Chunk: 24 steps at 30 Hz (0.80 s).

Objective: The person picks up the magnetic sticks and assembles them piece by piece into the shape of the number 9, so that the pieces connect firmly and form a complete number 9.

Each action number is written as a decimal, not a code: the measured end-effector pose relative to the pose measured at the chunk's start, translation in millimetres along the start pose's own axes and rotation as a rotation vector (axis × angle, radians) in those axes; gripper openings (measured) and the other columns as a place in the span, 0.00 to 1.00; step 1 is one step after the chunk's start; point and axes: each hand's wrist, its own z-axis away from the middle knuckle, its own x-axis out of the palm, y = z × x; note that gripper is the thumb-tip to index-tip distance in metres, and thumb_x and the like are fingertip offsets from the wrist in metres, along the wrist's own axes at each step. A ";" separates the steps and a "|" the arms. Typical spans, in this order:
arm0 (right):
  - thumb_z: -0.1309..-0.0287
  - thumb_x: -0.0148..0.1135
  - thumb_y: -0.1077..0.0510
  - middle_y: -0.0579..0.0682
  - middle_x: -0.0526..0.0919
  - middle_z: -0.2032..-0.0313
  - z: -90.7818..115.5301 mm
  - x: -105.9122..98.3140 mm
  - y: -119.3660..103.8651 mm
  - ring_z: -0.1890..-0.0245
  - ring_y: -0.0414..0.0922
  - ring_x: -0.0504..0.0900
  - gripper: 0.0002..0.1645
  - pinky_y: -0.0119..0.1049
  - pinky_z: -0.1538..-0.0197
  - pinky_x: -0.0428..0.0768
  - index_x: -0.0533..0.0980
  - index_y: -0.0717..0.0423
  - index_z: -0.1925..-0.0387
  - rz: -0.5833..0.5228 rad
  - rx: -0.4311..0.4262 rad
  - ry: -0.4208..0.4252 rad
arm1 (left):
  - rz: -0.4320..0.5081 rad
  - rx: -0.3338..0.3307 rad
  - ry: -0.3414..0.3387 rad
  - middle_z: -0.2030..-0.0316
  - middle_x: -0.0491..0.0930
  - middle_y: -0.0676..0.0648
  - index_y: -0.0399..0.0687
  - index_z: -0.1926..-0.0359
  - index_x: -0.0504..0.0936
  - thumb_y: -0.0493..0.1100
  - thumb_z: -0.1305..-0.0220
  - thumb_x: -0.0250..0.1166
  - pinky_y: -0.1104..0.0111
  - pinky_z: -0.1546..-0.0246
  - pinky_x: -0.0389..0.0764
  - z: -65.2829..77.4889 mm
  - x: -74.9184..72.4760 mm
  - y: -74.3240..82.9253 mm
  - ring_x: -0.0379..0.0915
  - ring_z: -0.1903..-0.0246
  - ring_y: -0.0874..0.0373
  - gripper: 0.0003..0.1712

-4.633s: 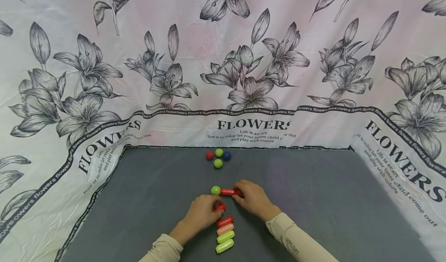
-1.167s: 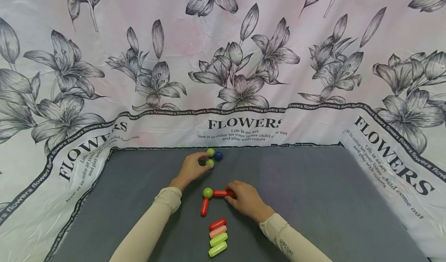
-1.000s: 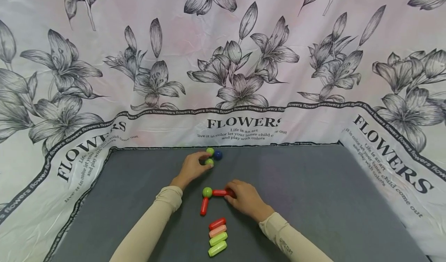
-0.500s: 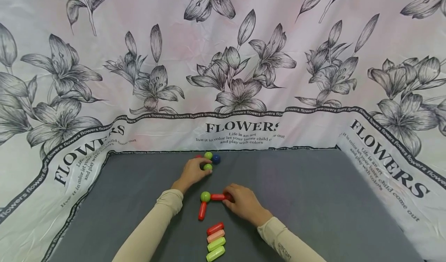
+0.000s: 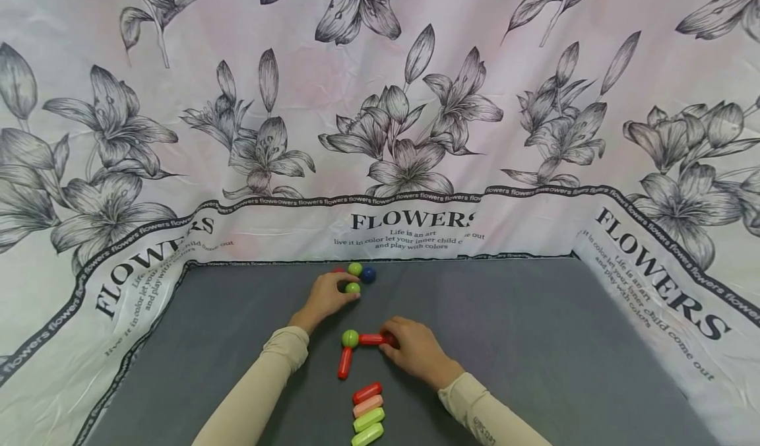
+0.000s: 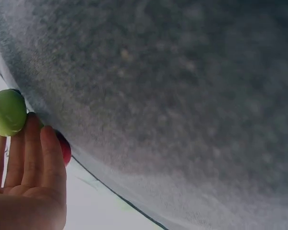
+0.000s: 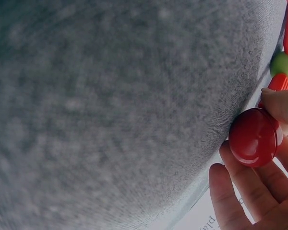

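Observation:
My left hand [image 5: 323,297] pinches a green ball [image 5: 353,288] between thumb and fingers at the far side of the table; the left wrist view shows this green ball [image 6: 8,112] up close. Another green ball [image 5: 355,269], a blue ball [image 5: 368,274] and a partly hidden red ball [image 5: 338,270] lie just beyond. My right hand [image 5: 415,350] grips a red ball [image 7: 254,136] at the right end of a red rod [image 5: 371,339]. That rod's left end meets a green ball [image 5: 350,338], from which a second red rod [image 5: 345,363] points toward me.
Nearer me, a red rod [image 5: 367,392], a pink rod [image 5: 368,405] and two yellow-green rods [image 5: 369,419] lie in a column on the grey tabletop [image 5: 505,340]. A flower-printed cloth [image 5: 404,235] borders the table at the back and sides.
My left hand has left the second red rod, now joined to the green ball, and gone to the far balls. It has shifted one green ball slightly left. My right hand keeps its grip.

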 end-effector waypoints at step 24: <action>0.42 0.72 0.52 0.43 0.83 0.64 1.3 3.1 -2.1 0.68 0.37 0.75 0.12 0.33 0.63 0.76 0.83 0.50 0.58 0.009 0.008 0.000 | 0.220 -0.027 -0.063 0.51 0.86 0.44 0.45 0.48 0.86 0.42 0.41 0.74 0.57 0.53 0.85 95.1 -47.4 7.4 0.84 0.53 0.49 0.19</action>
